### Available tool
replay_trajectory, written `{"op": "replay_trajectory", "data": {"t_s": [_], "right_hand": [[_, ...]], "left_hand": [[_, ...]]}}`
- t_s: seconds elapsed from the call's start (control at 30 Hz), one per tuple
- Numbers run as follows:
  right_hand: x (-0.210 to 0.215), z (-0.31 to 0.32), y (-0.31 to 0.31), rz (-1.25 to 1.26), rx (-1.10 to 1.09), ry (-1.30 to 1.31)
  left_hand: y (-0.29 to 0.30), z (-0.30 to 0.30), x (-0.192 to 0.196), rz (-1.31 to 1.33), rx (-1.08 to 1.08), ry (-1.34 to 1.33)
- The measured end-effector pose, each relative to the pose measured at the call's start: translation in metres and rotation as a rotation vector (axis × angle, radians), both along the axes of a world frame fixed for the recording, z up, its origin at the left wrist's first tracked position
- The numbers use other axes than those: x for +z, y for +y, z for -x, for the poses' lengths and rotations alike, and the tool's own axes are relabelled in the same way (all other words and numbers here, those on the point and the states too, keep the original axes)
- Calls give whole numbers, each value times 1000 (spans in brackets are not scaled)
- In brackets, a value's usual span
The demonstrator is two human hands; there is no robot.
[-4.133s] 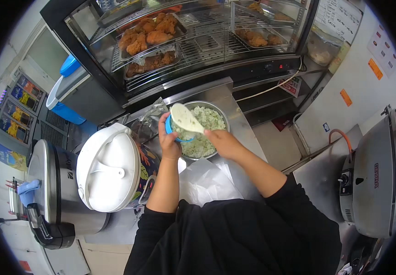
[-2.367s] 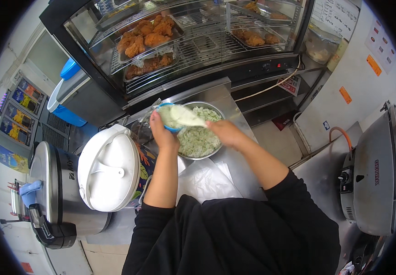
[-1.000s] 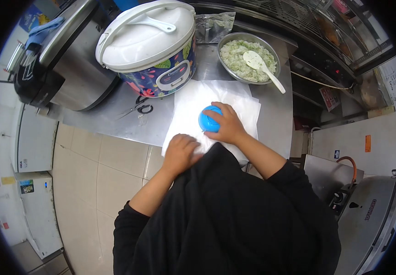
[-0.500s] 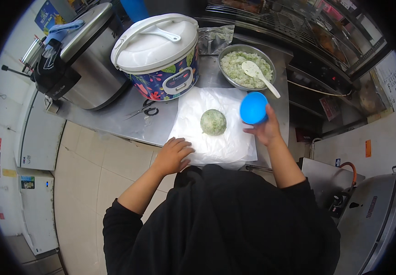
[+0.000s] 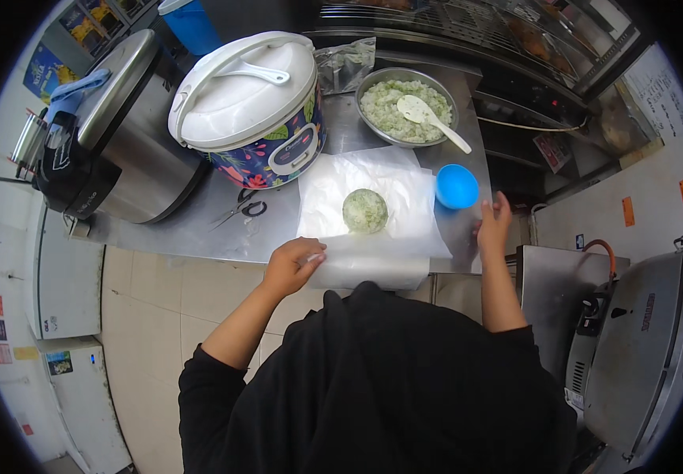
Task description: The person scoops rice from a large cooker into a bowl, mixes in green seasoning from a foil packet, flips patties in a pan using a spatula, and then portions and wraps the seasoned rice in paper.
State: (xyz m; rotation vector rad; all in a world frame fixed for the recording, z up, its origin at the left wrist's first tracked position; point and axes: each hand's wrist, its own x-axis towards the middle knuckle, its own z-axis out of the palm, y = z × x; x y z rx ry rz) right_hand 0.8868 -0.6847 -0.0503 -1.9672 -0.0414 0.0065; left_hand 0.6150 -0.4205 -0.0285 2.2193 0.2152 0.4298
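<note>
A dome of green-flecked rice (image 5: 365,211) sits on a white sheet of paper (image 5: 326,197) at the front of the steel table. My left hand (image 5: 292,265) is at the near left corner of the sheet, thumb and fingers pinching its edge. That near edge looks slightly raised over more white paper beneath. A blue plastic bowl (image 5: 457,187) stands on the table at the sheet's right edge. My right hand (image 5: 494,227) is just to the right of the bowl, apart from it, fingers spread and holding nothing.
Behind the paper stands a metal bowl of green-flecked rice (image 5: 389,118) with a white rice paddle (image 5: 428,118) in it. A flowered rice cooker (image 5: 255,103), scissors (image 5: 239,209) and a large steel cooker (image 5: 128,134) are to the left. A glass-fronted warmer (image 5: 531,55) is behind.
My right hand has let go of the blue bowl, which now stands on the table, and has moved right. My left hand has taken hold of the paper's near corner. The view has shifted slightly.
</note>
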Motion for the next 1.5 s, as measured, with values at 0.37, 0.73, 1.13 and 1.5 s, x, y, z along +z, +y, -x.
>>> {"op": "replay_trajectory", "data": {"t_s": [0.37,0.73,1.13,1.5], "right_hand": [[25,57,4,418,886,-474],[18,70,37,-294,665,499],[39,9,171,757,886,-347],[49,-3,183,996,1063,-266]], "left_hand": [[9,7,-7,304,-33,-3],[22,-30,-20,-40,524,223],[-32,-39,-9,-750,-159,-250],[-26,-46,-13,-702,-92,-194]]}}
